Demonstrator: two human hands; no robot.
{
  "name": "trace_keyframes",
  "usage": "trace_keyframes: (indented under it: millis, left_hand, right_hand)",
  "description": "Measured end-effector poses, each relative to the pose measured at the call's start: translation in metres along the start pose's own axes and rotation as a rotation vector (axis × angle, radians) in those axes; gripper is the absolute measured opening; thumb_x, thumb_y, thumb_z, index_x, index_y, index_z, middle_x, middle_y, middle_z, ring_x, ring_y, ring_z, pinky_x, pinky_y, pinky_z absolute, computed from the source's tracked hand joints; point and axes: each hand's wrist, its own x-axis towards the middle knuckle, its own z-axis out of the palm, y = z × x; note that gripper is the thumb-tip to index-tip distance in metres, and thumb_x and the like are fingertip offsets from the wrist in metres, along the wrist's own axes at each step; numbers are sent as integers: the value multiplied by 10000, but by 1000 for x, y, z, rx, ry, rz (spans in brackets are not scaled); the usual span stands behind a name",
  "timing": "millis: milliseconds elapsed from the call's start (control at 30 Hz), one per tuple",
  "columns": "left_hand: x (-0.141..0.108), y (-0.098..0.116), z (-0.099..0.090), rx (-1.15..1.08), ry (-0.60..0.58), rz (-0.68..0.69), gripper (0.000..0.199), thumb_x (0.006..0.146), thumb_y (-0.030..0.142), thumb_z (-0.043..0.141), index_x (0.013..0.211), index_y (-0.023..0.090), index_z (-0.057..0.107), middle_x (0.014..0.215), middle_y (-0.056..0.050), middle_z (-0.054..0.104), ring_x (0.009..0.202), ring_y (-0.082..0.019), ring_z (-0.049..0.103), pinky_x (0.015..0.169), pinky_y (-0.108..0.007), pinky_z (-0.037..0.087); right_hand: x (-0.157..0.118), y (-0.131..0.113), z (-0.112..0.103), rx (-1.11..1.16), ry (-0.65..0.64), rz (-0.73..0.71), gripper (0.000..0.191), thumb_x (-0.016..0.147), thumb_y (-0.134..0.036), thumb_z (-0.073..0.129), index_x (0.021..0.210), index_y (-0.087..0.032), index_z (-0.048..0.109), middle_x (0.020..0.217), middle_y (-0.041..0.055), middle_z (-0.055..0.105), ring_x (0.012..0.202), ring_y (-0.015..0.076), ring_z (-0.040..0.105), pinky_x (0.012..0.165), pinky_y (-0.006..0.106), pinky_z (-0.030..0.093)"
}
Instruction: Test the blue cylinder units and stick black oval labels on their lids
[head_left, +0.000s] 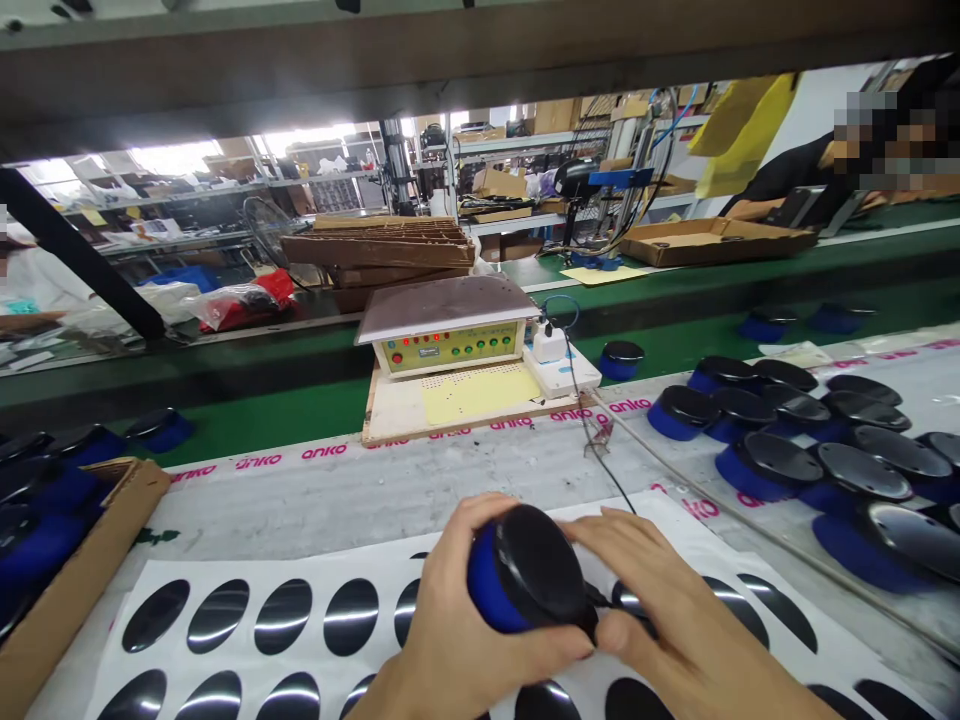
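My left hand (465,610) wraps around a round device with a blue side and a glossy black top (536,565), tilted up above the sheet. Close at its right side is my right hand (660,600), fingers curled and thumb near the device's lower edge. Between the thumb and fingers shows a black cable plug (598,597), touching the device's side; its tip is hidden. A thin black cable (611,475) runs down behind my right hand. Under both hands lies a white backing sheet (247,560) with rows of black oval stickers (283,617).
Many similar blue and black devices (772,465) stand at right. A cardboard box (97,570) of them is at left. Ahead are a control box with lit buttons (450,345), a power strip (562,370) and a green conveyor belt (262,400). A person's dark sleeve (784,175) shows far right.
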Motion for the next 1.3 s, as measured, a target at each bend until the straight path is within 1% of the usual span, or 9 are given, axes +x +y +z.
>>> trace_keyframes:
  millis: [133, 267, 400, 567, 800, 933, 1033, 1133, 1300]
  left_hand:
    - [6, 1, -6, -238, -112, -214, 686, 626, 530, 753, 1179, 213, 499, 1035, -66, 623, 924, -247, 581, 825, -328, 452]
    - [10, -8, -11, -243, -167, -227, 704, 662, 479, 753, 1245, 214, 461, 1085, -58, 619, 981, -232, 574, 874, -306, 443]
    - [17, -18, -12, -242, -44, -195, 540, 692, 468, 734, 1119, 177, 575, 1061, -65, 644, 1029, -247, 570, 926, -320, 420]
    - [38, -28, -22, -482, 390, -396, 468, 776, 501, 647, 1139, 217, 567, 1141, -47, 635, 1110, -217, 552, 961, -336, 405]
    - [24, -17, -8, -251, 88, -218, 577, 655, 342, 793, 1150, 201, 531, 1138, -55, 614, 1071, -224, 558, 952, -310, 395]
    - [14, -18, 3, -219, -131, -264, 633, 669, 367, 775, 1196, 222, 457, 1105, -58, 607, 1005, -226, 577, 891, -320, 426]
    - [14, -25, 4, -17, -200, -291, 644, 682, 370, 761, 1218, 252, 425, 1129, -44, 587, 1027, -228, 560, 926, -348, 401]
    - [15, -31, 3, 170, -256, -253, 647, 695, 353, 751, 1233, 285, 398, 1210, -30, 542, 1096, -227, 525, 971, -362, 371]
    - [12, -34, 5, 282, -295, -199, 647, 726, 358, 725, 1255, 298, 359, 1275, -26, 489, 1153, -215, 486, 995, -355, 361]
  right_hand:
    - [18, -12, -9, -115, -89, -111, 299, 954, -403, 400, 756, -211, 513, 716, 23, 584, 638, 156, 563, 539, 262, 461]
    - [37, -15, -14, -144, -153, -165, 227, 969, -296, 387, 785, -204, 483, 729, 5, 544, 642, 135, 516, 553, 245, 423]
    - [51, -6, -18, -74, -272, -365, 232, 973, -242, 361, 799, -197, 509, 786, 20, 539, 747, 142, 539, 678, 259, 466]
    - [69, 15, -23, -62, -123, -496, 266, 969, -204, 304, 808, -185, 515, 866, 67, 575, 1056, 177, 559, 846, 293, 485]
    - [71, 40, -52, -616, 250, -181, 281, 923, -300, 461, 1128, -121, 536, 1161, 204, 559, 1094, 357, 495, 881, 562, 391]
    - [11, 20, -44, -248, -267, -15, 98, 893, -281, 510, 955, -234, 570, 922, 47, 629, 831, 206, 609, 715, 320, 503]
    - [-29, 9, -26, -33, -562, 248, 207, 848, -258, 564, 1052, -293, 567, 1099, 9, 606, 984, 201, 604, 803, 288, 499]
    - [-45, 6, -13, -18, -676, 329, 452, 771, -144, 580, 1202, -276, 540, 1268, 43, 518, 1156, 246, 512, 945, 339, 441]
    - [-43, 7, -11, -44, -670, 144, 533, 703, 4, 495, 1182, -221, 561, 1168, 55, 557, 1118, 205, 529, 900, 281, 468]
